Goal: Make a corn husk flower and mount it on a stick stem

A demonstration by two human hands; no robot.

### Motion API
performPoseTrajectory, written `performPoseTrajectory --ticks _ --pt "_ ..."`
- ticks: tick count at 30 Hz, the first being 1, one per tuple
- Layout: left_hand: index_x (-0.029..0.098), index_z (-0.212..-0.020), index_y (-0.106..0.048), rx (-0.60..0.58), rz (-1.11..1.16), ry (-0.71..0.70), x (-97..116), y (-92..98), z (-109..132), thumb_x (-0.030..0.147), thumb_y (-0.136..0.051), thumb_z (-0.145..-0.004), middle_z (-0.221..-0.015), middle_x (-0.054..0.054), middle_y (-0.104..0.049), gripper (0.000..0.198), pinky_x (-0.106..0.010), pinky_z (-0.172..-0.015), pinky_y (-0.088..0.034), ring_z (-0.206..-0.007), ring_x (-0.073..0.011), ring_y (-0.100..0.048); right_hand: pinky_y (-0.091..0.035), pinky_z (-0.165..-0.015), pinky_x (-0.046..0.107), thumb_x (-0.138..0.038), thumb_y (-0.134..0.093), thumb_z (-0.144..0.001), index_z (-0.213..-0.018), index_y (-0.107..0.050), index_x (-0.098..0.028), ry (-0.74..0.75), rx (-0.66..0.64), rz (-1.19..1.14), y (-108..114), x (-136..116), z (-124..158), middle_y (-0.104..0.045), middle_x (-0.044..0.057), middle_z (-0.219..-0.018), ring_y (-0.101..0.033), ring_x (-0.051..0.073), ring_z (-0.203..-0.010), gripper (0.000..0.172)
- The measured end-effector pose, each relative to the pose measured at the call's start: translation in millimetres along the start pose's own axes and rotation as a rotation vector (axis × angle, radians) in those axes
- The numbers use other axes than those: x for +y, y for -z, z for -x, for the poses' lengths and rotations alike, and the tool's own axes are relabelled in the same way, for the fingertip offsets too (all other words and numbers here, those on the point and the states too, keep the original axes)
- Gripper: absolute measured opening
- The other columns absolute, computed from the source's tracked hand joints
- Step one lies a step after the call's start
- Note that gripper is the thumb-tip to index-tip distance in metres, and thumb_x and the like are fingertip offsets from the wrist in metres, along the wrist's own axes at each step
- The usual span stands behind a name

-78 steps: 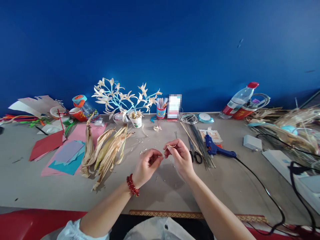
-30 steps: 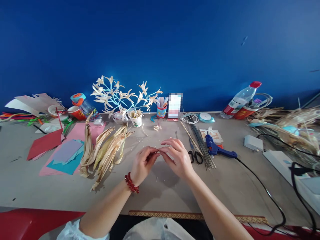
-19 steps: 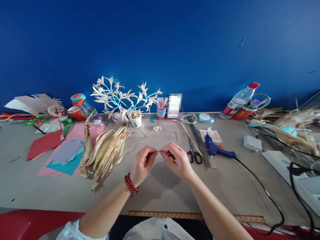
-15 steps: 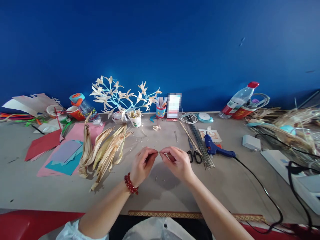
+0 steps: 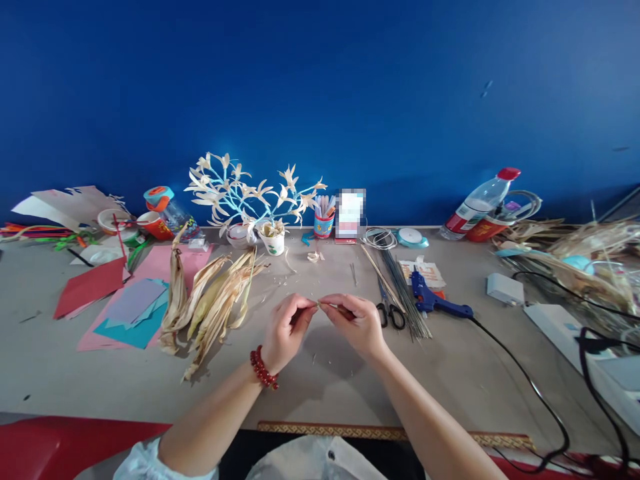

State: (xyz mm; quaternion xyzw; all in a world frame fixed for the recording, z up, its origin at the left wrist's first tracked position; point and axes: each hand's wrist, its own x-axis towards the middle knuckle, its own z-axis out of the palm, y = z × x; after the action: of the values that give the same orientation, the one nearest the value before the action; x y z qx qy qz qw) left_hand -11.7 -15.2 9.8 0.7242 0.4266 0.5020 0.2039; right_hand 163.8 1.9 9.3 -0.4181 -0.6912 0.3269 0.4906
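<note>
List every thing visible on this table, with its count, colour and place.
table: one, grey-beige, before a blue wall
dried husks: a pile, tan, left of the middle
paper sheets: several, pink, red, teal, far left
flower branch: one, cream, at the back
glue gun: one, blue, right of the middle
thin sticks: a bundle, dark, left of the glue gun
scissors: one pair, black handles, by the thin sticks
bottle: one, clear with red cap, back right
bracelet: one, red, left wrist
husk strip: one, tan, between left hand and right hand
left hand: one, grip shut on husk strip
right hand: one, grip shut on husk strip
</note>
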Motion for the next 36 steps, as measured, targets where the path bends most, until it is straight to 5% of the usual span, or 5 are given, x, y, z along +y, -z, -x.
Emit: performPoseTrajectory --ticks 8,16,22,27,36 --pt "0.021 -0.095 -0.058 -0.042 0.032 0.001 3 0.4 0 0.015 -0.052 -0.096 -0.083 -0.002 -0.062 0.009 -0.024 -0.07 -0.045 -0.075 -0.0138 -0.057 -0.026 -0.044 0.023 -0.03 -0.063 -0.09 -0.084 -0.071 -0.018 -0.037 -0.035 -0.055 4 -2 2 -0.04 -0.006 -0.051 -0.031 0.009 -0.046 0.015" --pt "0.02 -0.095 -0.058 -0.021 -0.012 -0.073 3 0.3 0 0.011 -0.053 -0.094 -0.078 -0.001 -0.059 0.01 -0.023 -0.066 -0.045 -0.071 -0.0135 -0.055 -0.035 -0.049 0.023 -0.029 -0.064 -0.09 -0.091 -0.075 -0.02 -0.001 -0.026 -0.07 0 0 1 -0.064 0.0 -0.067 -0.045 0.01 -0.052 0.014" --pt "0.02 -0.093 -0.057 -0.01 -0.032 -0.059 3 0.4 -1 0.01 -0.055 -0.093 -0.076 0.0 -0.057 0.01 -0.022 -0.064 -0.043 -0.068 -0.0125 -0.053 -0.048 -0.08 0.032 -0.024 -0.059 -0.093 -0.086 -0.067 -0.022 0.116 -0.062 -0.019 5 -7 -5 -0.064 0.002 -0.075 -0.058 0.018 -0.075 0.011" --pt "0.02 -0.094 -0.058 0.001 -0.043 -0.067 2 -0.2 -1 0.009 -0.055 -0.092 -0.076 0.0 -0.058 0.011 -0.023 -0.064 -0.043 -0.068 -0.0127 -0.054 -0.037 -0.104 0.042 -0.02 -0.057 -0.094 -0.085 -0.064 -0.022 0.18 -0.107 0.015 11 -9 -9 -0.069 0.003 -0.086 -0.062 0.019 -0.085 0.011" --pt "0.02 -0.093 -0.056 0.011 -0.01 -0.061 0 -0.8 -1 0.01 -0.055 -0.093 -0.077 0.0 -0.056 0.01 -0.025 -0.065 -0.044 -0.068 -0.0128 -0.051 -0.043 -0.068 0.026 -0.02 -0.056 -0.094 -0.083 -0.06 -0.02 0.094 -0.152 -0.008 7 -9 -8 -0.059 0.001 -0.076 -0.056 0.015 -0.072 0.012"
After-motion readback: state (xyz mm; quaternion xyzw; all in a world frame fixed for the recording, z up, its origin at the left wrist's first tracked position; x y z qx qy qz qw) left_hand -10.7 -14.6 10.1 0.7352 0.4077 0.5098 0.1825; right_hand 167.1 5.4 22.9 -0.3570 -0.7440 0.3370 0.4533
